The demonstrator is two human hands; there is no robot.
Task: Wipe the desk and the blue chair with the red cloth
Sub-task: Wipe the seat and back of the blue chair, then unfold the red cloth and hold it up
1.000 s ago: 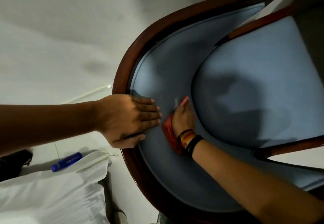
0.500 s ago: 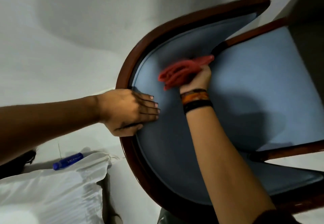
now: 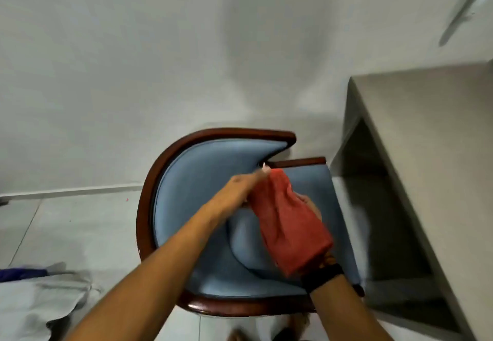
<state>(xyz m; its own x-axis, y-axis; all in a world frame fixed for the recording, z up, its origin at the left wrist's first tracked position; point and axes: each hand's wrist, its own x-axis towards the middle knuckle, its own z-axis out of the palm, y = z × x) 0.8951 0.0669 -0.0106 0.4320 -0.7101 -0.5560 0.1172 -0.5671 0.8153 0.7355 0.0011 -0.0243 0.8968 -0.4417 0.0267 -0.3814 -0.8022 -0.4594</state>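
Observation:
The blue chair [image 3: 197, 180], padded with a dark wooden rim, stands below me in the middle of the view. Above its seat hangs the red cloth [image 3: 288, 223], stretched out between both hands. My left hand [image 3: 240, 188] pinches the cloth's far upper corner. My right hand [image 3: 310, 206] is mostly hidden behind the cloth and grips its right side; black and orange bands sit on that wrist. The grey desk [image 3: 426, 138] stands right of the chair, its top reaching the right edge of the view.
A white wall rises behind the chair, with pale floor tiles [image 3: 66, 223] at the left. White bedding [image 3: 34, 306] and a blue object [image 3: 21, 274] lie at the lower left. The desk's open underside [image 3: 373, 207] is dark.
The view has pulled back and up, showing the whole chair and the desk. My left hand left the chair's rim and took the cloth's corner. The cloth lifted off the backrest and opened out.

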